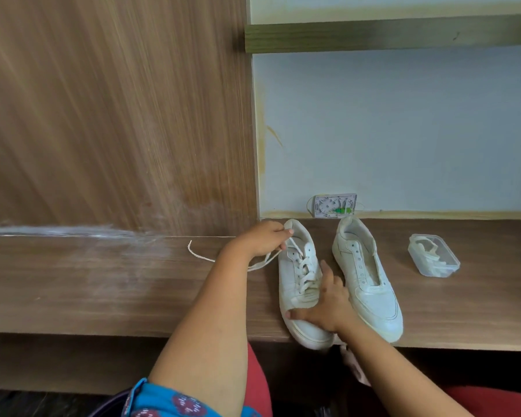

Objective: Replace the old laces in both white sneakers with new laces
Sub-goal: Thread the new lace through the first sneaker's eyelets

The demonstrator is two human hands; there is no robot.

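Note:
Two white sneakers stand side by side on the wooden desk (pixel 103 290), toes toward me. The left sneaker (pixel 295 278) is still laced. My left hand (pixel 262 237) pinches its white lace (pixel 262 261) near the top eyelets; the lace's loose end trails left across the desk. My right hand (pixel 325 305) rests on that sneaker's toe with fingers spread, holding it down. The right sneaker (pixel 370 284) has bare eyelets and an open tongue, with no lace in it.
A clear plastic box (pixel 433 255) holding white laces sits to the right of the shoes. A small white wall box (pixel 334 205) with wires is fixed behind them. A wood panel (pixel 118 115) rises at the back left. The left sneaker's toe overhangs the desk's front edge.

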